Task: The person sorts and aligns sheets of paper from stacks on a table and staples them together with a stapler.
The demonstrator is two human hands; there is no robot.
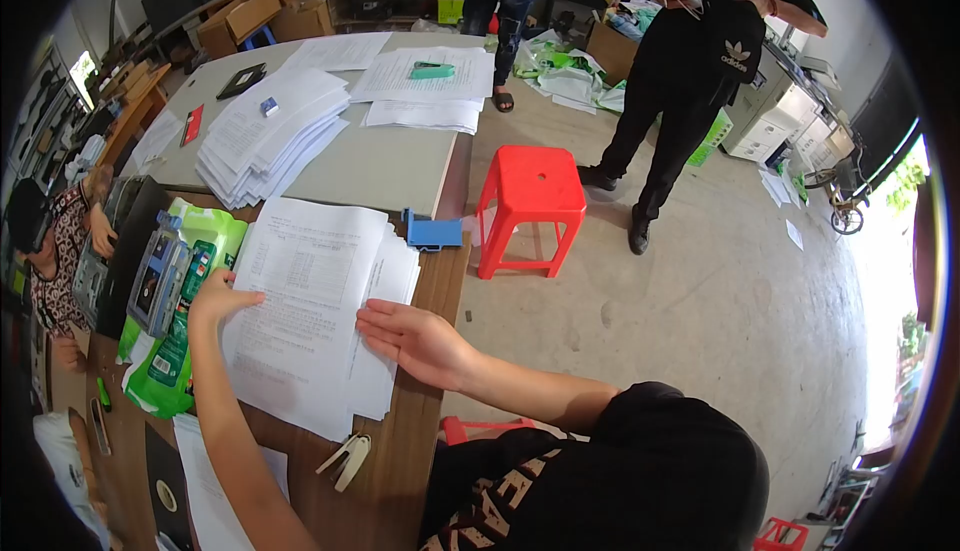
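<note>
The left hand (pixel 213 301), thumb spread wide, is resting at the left edge of the paper stack (pixel 300 351), lying on the table (pixel 395 476). The right hand (pixel 425 348), flat, is meeting sheets jutting rightward; gentle, even pressing is probably suiting.

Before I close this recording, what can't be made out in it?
All in the head view:
Paper stack: print too small to read.
Left hand: fingers partly hidden by the hand itself.
Lower sheet: partly covered by the left forearm.
Lower red stool: mostly hidden by black clothing.
Standing person in black: head cut off by top edge.
</note>
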